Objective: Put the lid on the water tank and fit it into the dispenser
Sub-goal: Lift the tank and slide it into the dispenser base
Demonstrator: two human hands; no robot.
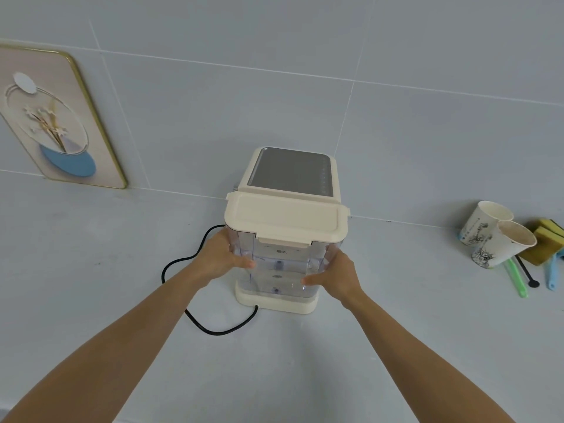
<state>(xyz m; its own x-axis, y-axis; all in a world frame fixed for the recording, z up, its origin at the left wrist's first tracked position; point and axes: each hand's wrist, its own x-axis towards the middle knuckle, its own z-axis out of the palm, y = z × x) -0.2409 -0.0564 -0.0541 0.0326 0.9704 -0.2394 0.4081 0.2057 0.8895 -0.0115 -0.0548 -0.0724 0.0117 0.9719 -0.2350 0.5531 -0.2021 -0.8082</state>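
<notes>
Water tank (282, 264) — clear, upright, lid (285, 219) on; clasped between left hand (218, 257) and right hand (337, 274), dispenser (291, 172) directly beyond the grip — base (276, 302) beneath.

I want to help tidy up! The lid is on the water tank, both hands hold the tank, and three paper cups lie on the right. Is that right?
Almost. The head view shows two paper cups, not three. The lid is on the water tank, and the left hand and right hand hold it.
</notes>
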